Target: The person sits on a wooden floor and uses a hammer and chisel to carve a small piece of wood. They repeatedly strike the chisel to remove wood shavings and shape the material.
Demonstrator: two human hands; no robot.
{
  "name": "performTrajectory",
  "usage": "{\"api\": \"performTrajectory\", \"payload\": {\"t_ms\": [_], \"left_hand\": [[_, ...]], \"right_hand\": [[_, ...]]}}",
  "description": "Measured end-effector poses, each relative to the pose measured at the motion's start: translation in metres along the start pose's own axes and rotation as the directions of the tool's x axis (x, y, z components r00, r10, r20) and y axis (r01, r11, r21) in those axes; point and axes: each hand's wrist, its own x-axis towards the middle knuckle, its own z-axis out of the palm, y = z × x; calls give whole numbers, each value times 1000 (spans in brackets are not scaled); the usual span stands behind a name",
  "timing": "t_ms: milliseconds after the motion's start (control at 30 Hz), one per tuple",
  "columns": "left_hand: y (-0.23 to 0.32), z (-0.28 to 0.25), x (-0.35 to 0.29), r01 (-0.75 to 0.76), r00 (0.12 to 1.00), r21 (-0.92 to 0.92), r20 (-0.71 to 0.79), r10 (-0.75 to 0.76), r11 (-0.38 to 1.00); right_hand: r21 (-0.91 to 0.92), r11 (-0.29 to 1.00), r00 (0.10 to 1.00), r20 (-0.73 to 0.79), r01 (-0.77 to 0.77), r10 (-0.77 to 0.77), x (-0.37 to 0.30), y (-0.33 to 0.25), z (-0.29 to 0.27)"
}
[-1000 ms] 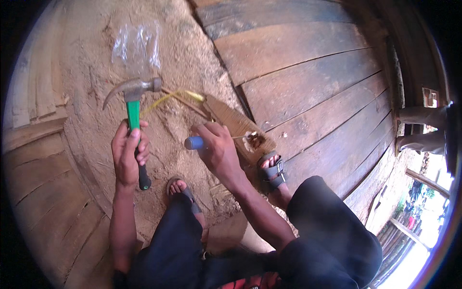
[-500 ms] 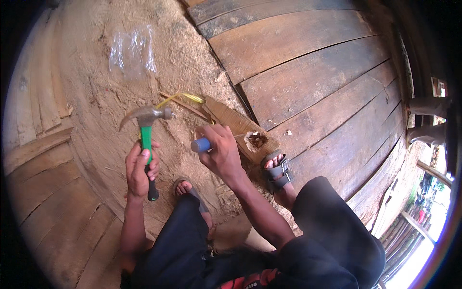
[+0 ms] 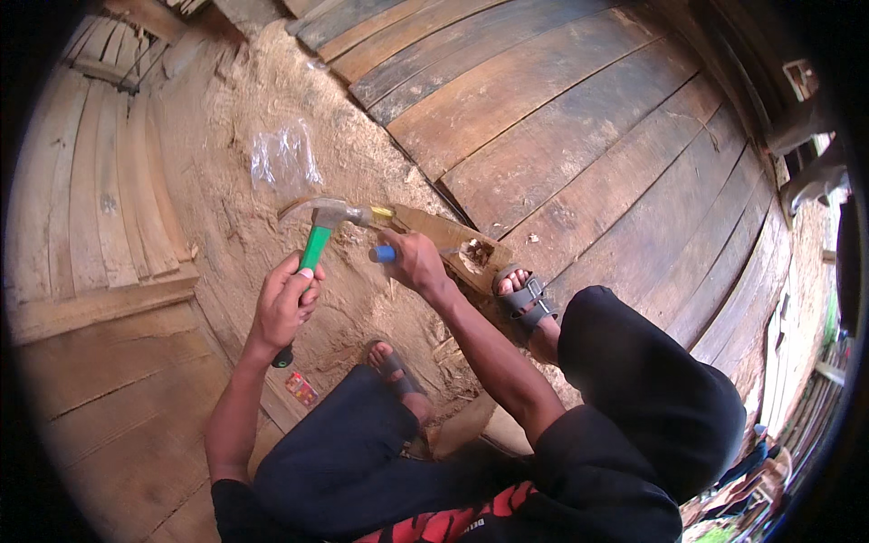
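Left hand [image 3: 288, 306] grips the claw hammer [image 3: 315, 247]; right hand [image 3: 416, 262] holds the blue-handled tool [image 3: 383, 254], directed toward the hollow [image 3: 475, 255] in the wooden block [image 3: 440, 228] on the ground [image 3: 339, 324]; step judged to be chiselling; a strike would call for squaring hammer to handle end.

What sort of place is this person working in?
Probably a simple, rustic woodworking spot: there's a claw hammer, a wood piece with a rough hollow cut in it, and sawdusty-looking ground.
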Motion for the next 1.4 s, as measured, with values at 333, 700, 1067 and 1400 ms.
{"api": "performTrajectory", "payload": {"t_ms": [333,700,1067,1400], "left_hand": [[-34,10,14,8,999,-67,33,-5,998],[-48,-11,24,-37,998,-34,-52,35,999],[-95,9,-1,-173,956,439,-141,257,882],[-114,8,-1,-193,943,260,-217,252,946]], "right_hand": [[-103,988,970,-206,113,-133,-10,9,16],[-66,992,948,-293,112,-127,-7,3,21],[20,998,935,-351,61,-50,-7,2,9],[-10,999,957,-288,45,-46,0,11,19]]}}
